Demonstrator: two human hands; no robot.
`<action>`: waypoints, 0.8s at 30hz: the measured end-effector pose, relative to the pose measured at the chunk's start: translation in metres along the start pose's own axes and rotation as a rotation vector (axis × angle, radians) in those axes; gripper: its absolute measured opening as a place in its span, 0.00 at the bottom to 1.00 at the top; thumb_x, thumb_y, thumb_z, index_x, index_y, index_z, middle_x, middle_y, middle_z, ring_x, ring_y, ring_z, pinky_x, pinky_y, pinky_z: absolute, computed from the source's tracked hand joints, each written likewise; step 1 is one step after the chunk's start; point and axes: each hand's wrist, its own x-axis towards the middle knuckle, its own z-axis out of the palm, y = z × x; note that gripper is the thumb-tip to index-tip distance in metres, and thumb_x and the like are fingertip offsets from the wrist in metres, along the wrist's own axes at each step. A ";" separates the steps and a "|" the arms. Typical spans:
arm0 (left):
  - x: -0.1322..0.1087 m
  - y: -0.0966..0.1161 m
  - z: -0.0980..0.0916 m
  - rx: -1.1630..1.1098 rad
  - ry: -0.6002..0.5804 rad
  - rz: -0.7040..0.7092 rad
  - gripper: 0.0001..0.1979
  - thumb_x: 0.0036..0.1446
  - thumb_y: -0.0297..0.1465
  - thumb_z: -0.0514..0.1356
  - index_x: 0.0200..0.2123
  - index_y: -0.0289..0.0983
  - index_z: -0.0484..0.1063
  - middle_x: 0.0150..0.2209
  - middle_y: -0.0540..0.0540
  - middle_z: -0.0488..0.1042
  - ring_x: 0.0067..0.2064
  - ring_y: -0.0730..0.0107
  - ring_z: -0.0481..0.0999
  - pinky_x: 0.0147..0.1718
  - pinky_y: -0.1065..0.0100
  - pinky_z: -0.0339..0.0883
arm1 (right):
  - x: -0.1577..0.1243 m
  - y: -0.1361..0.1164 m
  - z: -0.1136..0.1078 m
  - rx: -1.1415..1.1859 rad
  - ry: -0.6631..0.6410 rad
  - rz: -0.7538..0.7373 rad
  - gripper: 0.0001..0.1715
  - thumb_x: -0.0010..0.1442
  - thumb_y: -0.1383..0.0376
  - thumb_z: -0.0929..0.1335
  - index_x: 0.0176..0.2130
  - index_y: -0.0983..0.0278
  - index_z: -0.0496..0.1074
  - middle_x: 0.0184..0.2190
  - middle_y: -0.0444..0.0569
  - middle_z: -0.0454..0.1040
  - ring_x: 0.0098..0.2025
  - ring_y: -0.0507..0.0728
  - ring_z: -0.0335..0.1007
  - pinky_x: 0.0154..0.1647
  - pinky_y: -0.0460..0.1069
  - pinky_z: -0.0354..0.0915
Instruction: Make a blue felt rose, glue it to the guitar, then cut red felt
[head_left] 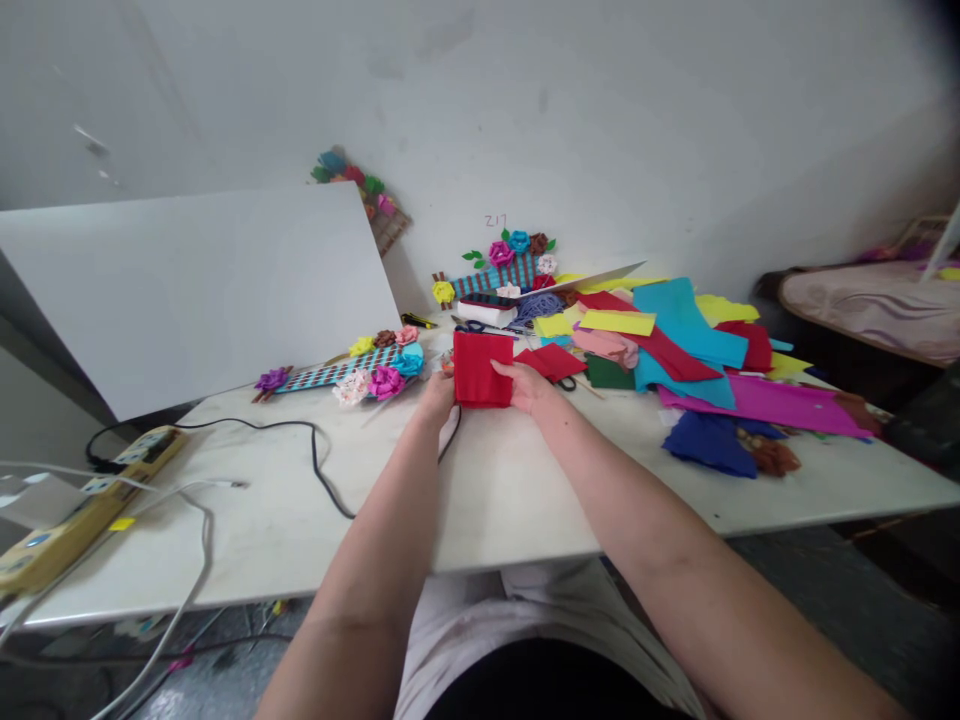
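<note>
A square of red crepe paper [480,375], possibly several layers thick, is held up above the table between both hands. My left hand [437,395] is closed at its left edge, with the fingers partly hidden behind it. On its right edge my right hand [521,387] grips it, thumb across the front. More red pieces [551,362] lie just beyond my right hand, near the black handle of a pair of scissors [568,383]. Left of my left hand rests a woven blue and brown panel [330,372] with paper flowers [386,382] along it.
Coloured paper sheets [686,325] pile up on the right of the white table [517,500]. A power strip [90,510] with cables lies at the left edge. A large white board [202,290] leans at the back left. A box cutter [418,321] lies near the wall.
</note>
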 end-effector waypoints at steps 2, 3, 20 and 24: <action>0.003 0.000 -0.001 -0.044 0.000 0.038 0.11 0.42 0.28 0.67 0.32 0.32 0.75 0.24 0.44 0.77 0.36 0.59 0.78 0.36 0.63 0.72 | 0.000 -0.003 -0.001 0.022 0.009 -0.022 0.06 0.56 0.71 0.67 0.36 0.67 0.72 0.29 0.51 0.80 0.39 0.58 0.77 0.48 0.55 0.70; 0.004 0.000 -0.002 -0.078 -0.009 0.058 0.11 0.43 0.29 0.66 0.33 0.32 0.75 0.25 0.44 0.77 0.37 0.59 0.78 0.37 0.63 0.72 | 0.001 -0.005 -0.002 0.035 0.016 -0.036 0.06 0.56 0.71 0.67 0.36 0.67 0.73 0.29 0.51 0.80 0.39 0.58 0.77 0.48 0.55 0.70; -0.001 0.009 -0.001 -0.344 0.035 -0.071 0.10 0.49 0.21 0.55 0.35 0.32 0.72 0.33 0.42 0.78 0.40 0.61 0.78 0.42 0.63 0.71 | 0.008 -0.005 -0.012 -0.113 0.105 -0.114 0.10 0.50 0.71 0.71 0.36 0.66 0.73 0.29 0.49 0.80 0.37 0.57 0.77 0.47 0.56 0.70; -0.003 0.011 0.000 -0.349 -0.008 -0.068 0.10 0.48 0.21 0.55 0.36 0.33 0.72 0.33 0.43 0.77 0.40 0.62 0.78 0.41 0.65 0.71 | 0.007 -0.002 -0.009 -0.129 0.098 -0.102 0.08 0.50 0.72 0.71 0.34 0.66 0.73 0.28 0.49 0.79 0.35 0.58 0.78 0.46 0.55 0.70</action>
